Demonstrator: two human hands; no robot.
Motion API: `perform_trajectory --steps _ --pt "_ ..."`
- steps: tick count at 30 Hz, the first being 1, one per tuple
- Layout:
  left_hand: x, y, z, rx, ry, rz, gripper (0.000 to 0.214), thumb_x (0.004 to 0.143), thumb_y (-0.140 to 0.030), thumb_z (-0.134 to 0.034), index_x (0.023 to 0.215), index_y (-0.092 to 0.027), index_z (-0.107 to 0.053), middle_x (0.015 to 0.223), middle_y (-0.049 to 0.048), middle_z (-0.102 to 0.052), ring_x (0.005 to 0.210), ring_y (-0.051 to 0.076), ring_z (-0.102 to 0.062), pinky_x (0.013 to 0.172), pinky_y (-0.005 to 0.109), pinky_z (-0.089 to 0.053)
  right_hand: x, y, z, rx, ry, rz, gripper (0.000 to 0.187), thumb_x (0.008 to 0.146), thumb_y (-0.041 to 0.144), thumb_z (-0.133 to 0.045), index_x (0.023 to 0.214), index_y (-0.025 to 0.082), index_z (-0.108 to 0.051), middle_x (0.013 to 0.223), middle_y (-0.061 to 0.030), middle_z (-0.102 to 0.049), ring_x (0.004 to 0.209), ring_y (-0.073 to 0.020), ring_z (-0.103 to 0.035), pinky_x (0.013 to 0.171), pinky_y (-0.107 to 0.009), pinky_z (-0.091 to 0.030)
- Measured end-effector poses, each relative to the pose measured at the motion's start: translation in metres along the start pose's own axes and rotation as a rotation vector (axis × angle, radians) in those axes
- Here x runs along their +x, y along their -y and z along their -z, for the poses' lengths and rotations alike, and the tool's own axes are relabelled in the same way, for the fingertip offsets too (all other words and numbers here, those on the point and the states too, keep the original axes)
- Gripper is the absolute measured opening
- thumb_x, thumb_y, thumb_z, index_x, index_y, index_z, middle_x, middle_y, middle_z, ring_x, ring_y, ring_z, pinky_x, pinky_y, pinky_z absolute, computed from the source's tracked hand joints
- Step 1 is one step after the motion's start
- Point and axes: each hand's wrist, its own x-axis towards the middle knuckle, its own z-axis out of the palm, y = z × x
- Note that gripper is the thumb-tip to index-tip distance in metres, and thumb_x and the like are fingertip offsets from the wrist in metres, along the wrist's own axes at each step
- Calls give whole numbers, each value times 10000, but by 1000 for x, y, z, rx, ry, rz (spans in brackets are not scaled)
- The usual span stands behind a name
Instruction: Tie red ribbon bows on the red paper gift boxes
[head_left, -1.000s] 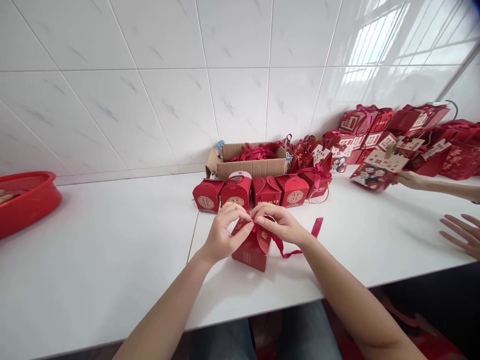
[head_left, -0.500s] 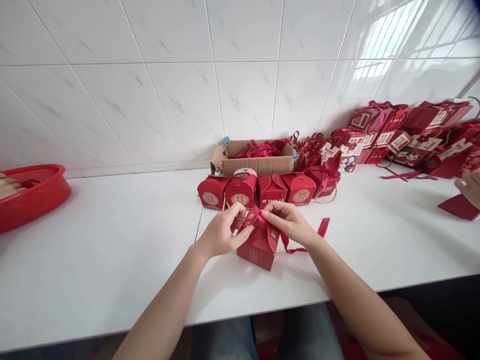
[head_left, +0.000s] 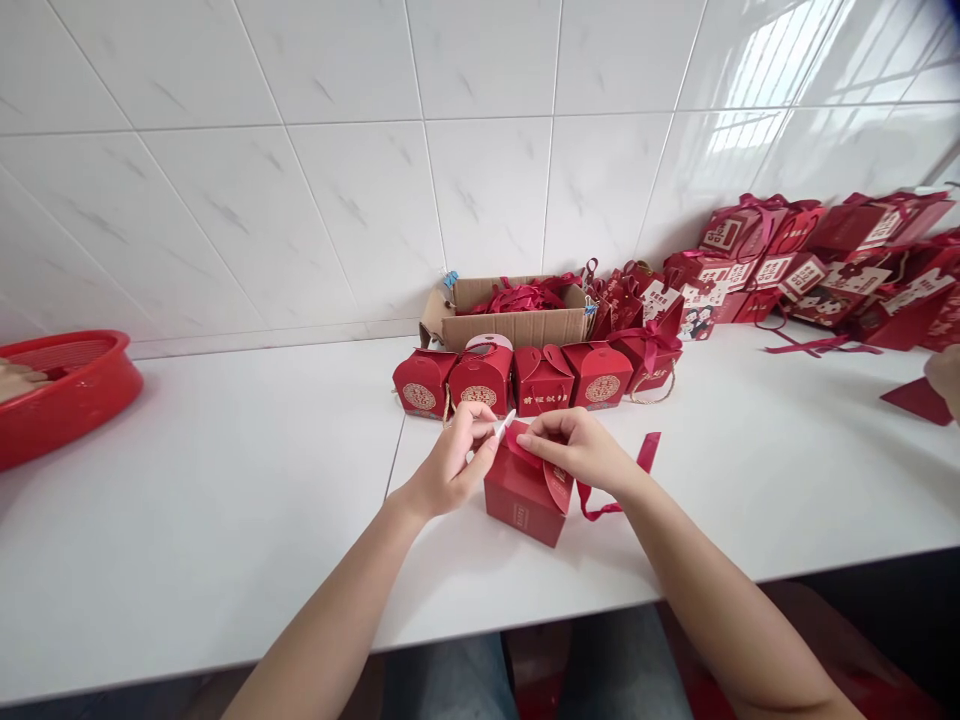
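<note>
A small red gift box stands on the white table in front of me. My left hand pinches one of its top flaps from the left. My right hand pinches the other flap together with a dark red ribbon that trails off to the right across the table. Both hands meet just above the box top.
A row of closed red gift boxes stands behind, in front of a cardboard box of ribbons against the tiled wall. More red boxes and bags pile at the right. A red basket sits far left. Another person's hand shows at the right edge.
The box has shifted slightly right and my fingers have reworked the flaps at its top. The other person's hands at the right have pulled back toward the edge.
</note>
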Motion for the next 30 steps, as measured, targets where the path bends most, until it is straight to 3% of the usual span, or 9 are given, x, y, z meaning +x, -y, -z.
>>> perform_trajectory --steps 6,14,20,23,26,30 --pt "0 -2 0 -34 6 29 67 967 -285 -325 992 -230 -297 628 -62 -362 556 127 -319 578 286 -290 0 0 0 -22 16 7 274 805 355 -595 613 161 -572 566 27 -478 510 -79 -366 482 -233 -299" --pt "-2 0 -2 -100 8 43 75 953 -288 -357 991 -228 -331 625 -59 -358 541 124 -336 546 271 -288 3 -5 -3 -7 -56 68 317 813 422 -595 631 163 -601 609 0 -536 549 -100 -410 508 -243 -337" --pt "-2 -3 -5 -220 8 80 189 896 -324 -485 986 -227 -350 628 -62 -419 546 114 -388 551 259 -331 4 -8 -5 -15 -72 62 277 833 396 -587 683 168 -634 674 -10 -603 604 -116 -476 561 -247 -379" --pt "1 -6 -7 -408 -25 225 247 886 -436 -497 887 -222 -373 621 -57 -431 535 107 -420 529 248 -352 4 -7 -5 -24 -68 56 267 835 389 -588 692 170 -644 688 -16 -624 617 -125 -501 576 -250 -398" --pt "6 -9 -7 -510 -32 325 378 920 -537 -370 756 -198 -401 583 -40 -428 503 101 -409 500 248 -342 3 -7 -5 -23 -61 62 277 836 394 -586 688 169 -652 699 -23 -644 621 -133 -521 581 -256 -410" --pt "13 -9 -6 -451 -15 327 386 885 -442 -500 624 -171 -411 569 -44 -367 523 82 -349 512 239 -285 6 -10 -6 -27 -54 98 293 839 407 -582 704 164 -672 703 -26 -654 618 -131 -522 577 -258 -403"
